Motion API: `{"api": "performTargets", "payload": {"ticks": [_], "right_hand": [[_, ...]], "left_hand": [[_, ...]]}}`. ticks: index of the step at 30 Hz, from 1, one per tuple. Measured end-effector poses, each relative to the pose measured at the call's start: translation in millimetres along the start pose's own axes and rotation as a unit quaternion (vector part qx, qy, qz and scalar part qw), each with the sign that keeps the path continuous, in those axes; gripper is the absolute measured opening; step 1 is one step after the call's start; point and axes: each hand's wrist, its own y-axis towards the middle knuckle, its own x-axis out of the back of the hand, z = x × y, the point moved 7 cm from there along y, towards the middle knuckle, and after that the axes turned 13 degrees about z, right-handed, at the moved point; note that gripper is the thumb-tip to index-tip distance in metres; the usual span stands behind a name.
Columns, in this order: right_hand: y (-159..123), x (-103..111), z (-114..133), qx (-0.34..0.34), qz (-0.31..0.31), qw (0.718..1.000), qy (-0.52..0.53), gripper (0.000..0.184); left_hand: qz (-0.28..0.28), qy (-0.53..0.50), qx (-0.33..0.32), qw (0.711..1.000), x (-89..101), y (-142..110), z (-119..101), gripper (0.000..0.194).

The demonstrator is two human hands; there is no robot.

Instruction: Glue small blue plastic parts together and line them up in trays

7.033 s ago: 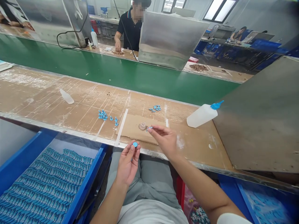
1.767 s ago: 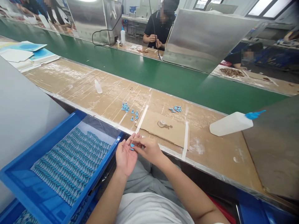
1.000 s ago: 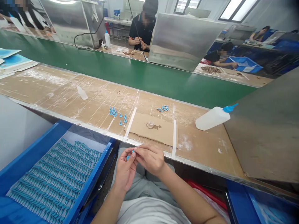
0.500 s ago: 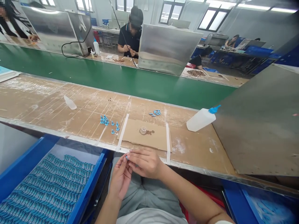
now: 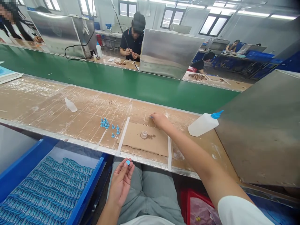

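My left hand (image 5: 122, 178) is raised just off the table's near edge. Its thumb and fingers pinch a small blue disc-shaped piece (image 5: 127, 162), round face up. My right hand (image 5: 159, 120) reaches out past the cardboard sheet (image 5: 133, 140), fingers closed at the spot of the small blue pieces. A bit of blue (image 5: 151, 117) shows at its fingertips; the hand covers the rest of that pile. On the cardboard stands a small clear cup (image 5: 144, 134) beside dark wet spots. Several blue pegs with round bases (image 5: 104, 122) stand to the left of the cardboard.
A white bottle with a blue nozzle (image 5: 203, 124) leans at right near a metal box (image 5: 264, 131). A smaller bottle (image 5: 70, 105) lies at left. A blue tray (image 5: 99, 164) of blue parts is low left. Beyond a green belt (image 5: 112, 79), a co-worker (image 5: 132, 40) handles something small.
My hands were together over the blue piece half a second ago. My right hand has since moved away, forward and right to the small pile; my left stays with the disc-shaped piece.
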Motion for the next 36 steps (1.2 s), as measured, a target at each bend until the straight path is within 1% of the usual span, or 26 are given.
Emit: {"api": "performTargets", "payload": {"ticks": [5,9,11,14,17,20,23,25,26,28,30,32,34,36], "right_hand": [[9.4,-5.7,4.2,0.037,0.051,0.997,-0.046,0.022],[1.8,-10.0,15.6,0.105,0.071,0.986,-0.107,0.022],[-3.8,-10.2,20.0,0.129,0.066,0.983,-0.111,0.022],[-8.3,-8.3,21.7,0.143,0.048,0.984,-0.091,0.026],[-7.6,-6.6,17.9,0.15,0.035,0.987,-0.045,0.027],[-5.3,-4.4,7.8,0.143,0.014,0.989,0.014,0.026],[-5.3,-4.1,-6.3,0.12,-0.002,0.989,0.081,0.022],[-10.1,-3.2,-14.1,0.099,-0.022,0.983,0.151,0.017],[-15.2,-1.6,-16.6,0.087,-0.044,0.975,0.198,0.016],[-32.4,3.4,-17.8,0.064,-0.112,0.945,0.301,0.018],[-57.1,8.2,-10.8,0.056,-0.187,0.906,0.375,0.021],[-82.4,12.4,7.0,0.084,-0.235,0.887,0.389,0.019],[-102.6,15.8,28.4,0.136,-0.261,0.885,0.36,0.015],[-114.8,17.2,46.0,0.191,-0.275,0.889,0.313,0.014]], "left_hand": [[-0.01,0.006,0.001,1.0,1.4,0.7,-0.6,0.022],[-0.001,0.003,0.003,1.0,0.6,2.2,-0.1,0.022],[0.002,0.002,0.007,1.0,0.6,2.5,1.1,0.021],[0.005,0.004,0.013,1.0,0.0,2.1,3.2,0.021],[0.004,0.005,0.016,1.0,-0.8,1.3,4.4,0.022],[0.002,0.004,0.015,1.0,-1.1,0.3,4.2,0.022],[0.004,0.006,0.014,1.0,-1.3,-1.3,3.4,0.022],[0.007,0.008,0.014,1.0,-1.4,-2.3,3.0,0.023],[0.009,0.008,0.014,1.0,-1.4,-2.6,2.8,0.023],[0.013,0.008,0.013,1.0,-1.7,-2.7,2.5,0.023],[0.016,0.01,0.013,1.0,-2.1,-2.2,2.5,0.023],[0.021,0.014,0.015,1.0,-3.1,-1.5,2.9,0.023],[0.029,0.019,0.017,0.999,-4.8,-1.1,3.6,0.023],[0.039,0.022,0.018,0.999,-6.7,-1.6,4.4,0.022]]}}
